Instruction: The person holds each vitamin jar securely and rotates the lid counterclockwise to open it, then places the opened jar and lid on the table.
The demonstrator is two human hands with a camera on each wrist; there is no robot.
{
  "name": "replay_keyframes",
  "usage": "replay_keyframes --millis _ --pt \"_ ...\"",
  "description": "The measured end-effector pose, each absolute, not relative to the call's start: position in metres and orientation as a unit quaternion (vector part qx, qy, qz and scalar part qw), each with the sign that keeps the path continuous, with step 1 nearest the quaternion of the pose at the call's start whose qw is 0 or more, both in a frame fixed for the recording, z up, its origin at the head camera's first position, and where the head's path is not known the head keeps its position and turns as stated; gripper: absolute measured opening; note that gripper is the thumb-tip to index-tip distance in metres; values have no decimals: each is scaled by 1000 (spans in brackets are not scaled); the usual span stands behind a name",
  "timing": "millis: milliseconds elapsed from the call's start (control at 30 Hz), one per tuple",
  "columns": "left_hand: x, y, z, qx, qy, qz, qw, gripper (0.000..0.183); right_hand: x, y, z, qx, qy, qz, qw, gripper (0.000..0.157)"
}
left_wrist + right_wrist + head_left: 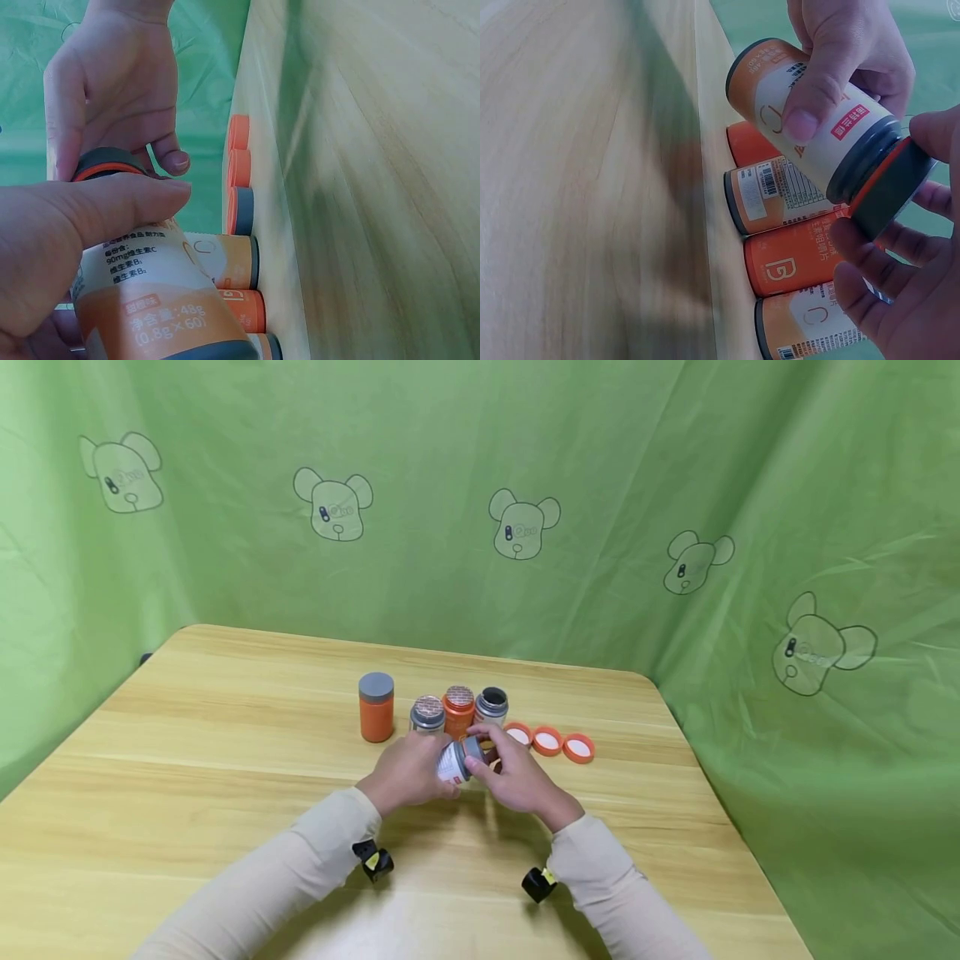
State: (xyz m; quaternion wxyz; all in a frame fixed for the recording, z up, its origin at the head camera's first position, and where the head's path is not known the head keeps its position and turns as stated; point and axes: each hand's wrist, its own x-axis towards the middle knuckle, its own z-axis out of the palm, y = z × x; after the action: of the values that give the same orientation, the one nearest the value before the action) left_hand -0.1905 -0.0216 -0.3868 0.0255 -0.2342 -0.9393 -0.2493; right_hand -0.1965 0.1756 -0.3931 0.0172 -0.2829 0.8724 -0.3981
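In the head view my left hand [408,770] grips a tilted white-and-orange supplement bottle [451,765] by its body. The right wrist view shows the label of this bottle [810,112], the left thumb lying across it. My right hand [519,778] holds the grey lid [896,193] at the bottle's neck, thumb on one side and fingers on the other. An orange rim shows along the lid's edge, and part of the grey neck is exposed beside it. Just beyond the hands stand three lidless bottles: one white [427,713], one orange [458,708] and one white [492,702].
Three lids [547,741] lie in a row right of the bottles, white insides up with orange rims. A lidded orange bottle [377,708] stands to the left. The wooden table [247,718] meets a green curtain [450,602] behind.
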Motion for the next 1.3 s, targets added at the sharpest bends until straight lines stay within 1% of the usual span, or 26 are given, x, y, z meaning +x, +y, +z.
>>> replay_keyframes --millis 367,700,1300 --pt "-190 -22 -386 -239 -938 -251 21 54 -195 176 -391 -284 871 -400 23 48" --pt "-190 -23 -386 -233 -937 -258 15 55 -195 172 -390 -275 877 -393 21 44" --pt "-188 -24 -386 -233 -939 -252 17 56 -194 174 -389 -288 868 -403 29 44"
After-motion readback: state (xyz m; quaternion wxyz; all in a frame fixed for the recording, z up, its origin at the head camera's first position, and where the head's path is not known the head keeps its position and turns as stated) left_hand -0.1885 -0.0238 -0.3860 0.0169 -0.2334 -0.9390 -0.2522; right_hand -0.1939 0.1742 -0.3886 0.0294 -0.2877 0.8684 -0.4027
